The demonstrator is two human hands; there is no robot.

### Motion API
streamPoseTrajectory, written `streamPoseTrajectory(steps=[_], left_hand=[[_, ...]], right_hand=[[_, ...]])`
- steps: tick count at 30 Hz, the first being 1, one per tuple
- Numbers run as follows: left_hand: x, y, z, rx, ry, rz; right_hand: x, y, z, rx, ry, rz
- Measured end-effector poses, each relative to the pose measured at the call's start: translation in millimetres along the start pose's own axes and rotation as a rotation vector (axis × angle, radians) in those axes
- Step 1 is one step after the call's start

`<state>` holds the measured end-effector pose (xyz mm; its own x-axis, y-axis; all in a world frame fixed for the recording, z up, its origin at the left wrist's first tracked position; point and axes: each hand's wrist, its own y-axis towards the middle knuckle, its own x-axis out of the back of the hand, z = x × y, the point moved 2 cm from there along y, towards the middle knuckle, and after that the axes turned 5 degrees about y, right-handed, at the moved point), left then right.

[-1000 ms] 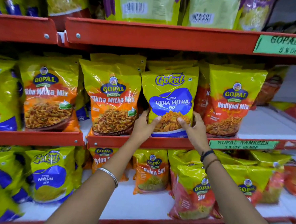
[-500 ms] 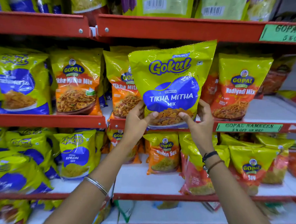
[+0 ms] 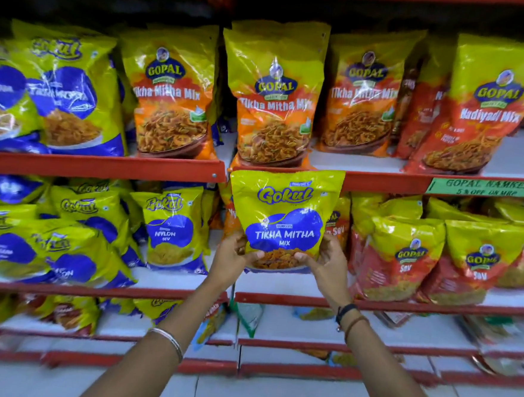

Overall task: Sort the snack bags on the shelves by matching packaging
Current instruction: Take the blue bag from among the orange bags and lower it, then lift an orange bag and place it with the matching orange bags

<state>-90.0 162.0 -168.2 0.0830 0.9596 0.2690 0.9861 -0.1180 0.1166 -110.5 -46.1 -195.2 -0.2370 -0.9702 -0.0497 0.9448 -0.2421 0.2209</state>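
Yellow-blue Gokul Tikha Mitha Mix bag point(image 3: 284, 218) held upright in front of red shelf edge point(image 3: 101, 166), below Gopal Tikha Mitha Mix bags point(image 3: 274, 97). Left hand point(image 3: 231, 258) & right hand point(image 3: 327, 265) gripping bottom corners, fingers closed on bag. Gokul Nylon Sev bag point(image 3: 173, 226) just to left.

The yellow bag point(image 3: 284, 218) held in front says "Gokul" and "TIKHA MITHA MIX". Three orange bags point(image 3: 273, 103) on the shelf above say "GOPAL" and "Tikha Mitha Mix". A red bag point(image 3: 483, 114) says "GOPAL Nadiyadi Mix". The green label point(image 3: 488, 187) says "GOPAL NAMKEEN 5 % OFF ON MRP". A lower bag point(image 3: 172, 226) says "NYLON SEV".
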Motion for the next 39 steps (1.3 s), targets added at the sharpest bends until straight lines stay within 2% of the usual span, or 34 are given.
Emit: streamPoseTrajectory(steps=[8,18,22,26,30,32,36,39], left_hand=[[10.8,14.3,88.3,0.156,0.035,0.027],[-2.4,61.5,133.9,0.222,0.177,-0.052],[-6.3,63.2,126.1,0.225,0.279,-0.089],[4.1,47.5,101.7,0.132,0.252,-0.312],[41.2,37.3,50.4,-0.126,0.091,-0.394],[69.1,40.1,22.3,-0.179,0.005,-0.423],[137.3,67.4,-32.2,-0.295,-0.084,-0.581],[186.2,106.7,-59.1,-0.319,0.023,-0.638]], right_hand=[[-31.7,0.4,-75.6,-0.198,-0.109,-0.023],[-47.6,36.7,-113.8,-0.283,-0.215,-0.024],[-54.5,41.1,-111.7,-0.319,-0.336,-0.001],[-60.7,35.6,-76.7,-0.142,-0.471,-0.093],[-78.0,31.1,-17.5,0.076,-0.310,-0.162],[-93.7,38.4,19.7,0.150,-0.215,-0.145],[-136.5,67.7,98.8,0.315,-0.101,-0.051],[-177.7,99.4,133.8,0.351,-0.078,0.039]])
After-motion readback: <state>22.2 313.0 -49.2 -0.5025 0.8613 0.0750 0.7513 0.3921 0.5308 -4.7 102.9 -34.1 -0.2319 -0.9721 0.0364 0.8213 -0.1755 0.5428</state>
